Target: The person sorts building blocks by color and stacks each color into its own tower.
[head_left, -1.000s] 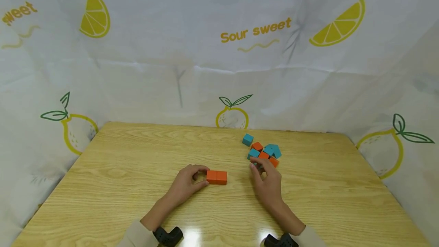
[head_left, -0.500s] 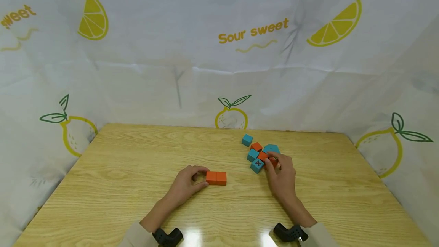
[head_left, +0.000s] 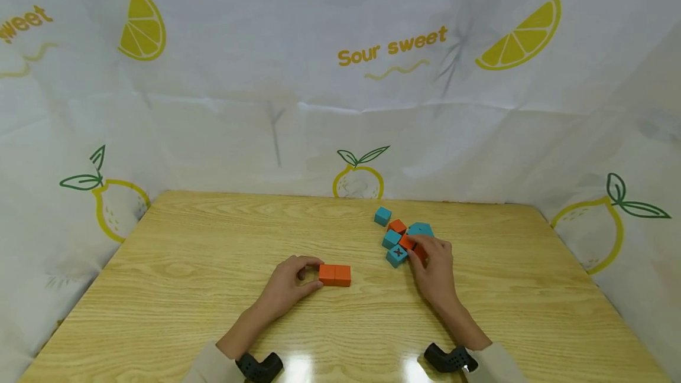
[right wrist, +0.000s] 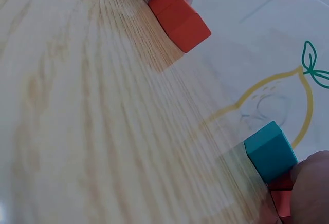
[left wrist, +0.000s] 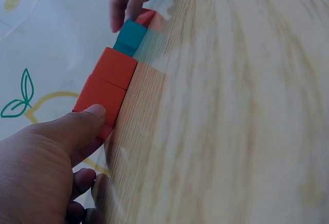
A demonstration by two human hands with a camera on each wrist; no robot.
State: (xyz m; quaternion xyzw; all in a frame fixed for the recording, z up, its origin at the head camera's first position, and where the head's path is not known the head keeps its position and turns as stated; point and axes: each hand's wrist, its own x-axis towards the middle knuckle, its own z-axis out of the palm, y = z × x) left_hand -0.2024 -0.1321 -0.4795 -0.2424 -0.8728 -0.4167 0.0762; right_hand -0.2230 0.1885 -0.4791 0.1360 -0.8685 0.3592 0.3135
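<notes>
Two orange cube blocks lie side by side on the table, touching. My left hand (head_left: 287, 284) pinches the left orange block (head_left: 327, 275) between thumb and fingers; its neighbour, the right orange block (head_left: 343, 276), is not touched by the hand. In the left wrist view, the thumb lies on the near end of the orange pair (left wrist: 104, 88). At the cluster, my right hand (head_left: 435, 268) has thumb and fingers curled about an orange block (head_left: 420, 252), mostly hidden by them. A teal block with a dark X (head_left: 396, 255) sits just left of the thumb.
Around the right hand are a teal block (head_left: 392, 239), an orange block (head_left: 397, 226) and teal blocks (head_left: 421, 229) behind the fingers. One teal block (head_left: 382, 216) stands apart farther back. A white printed cloth (head_left: 255, 105) hangs behind the wooden table (head_left: 213, 235).
My right hand has moved right from the X-marked teal block, uncovering it, to the orange block, then shifted slightly left. The left hand and the orange pair have stayed in place.
</notes>
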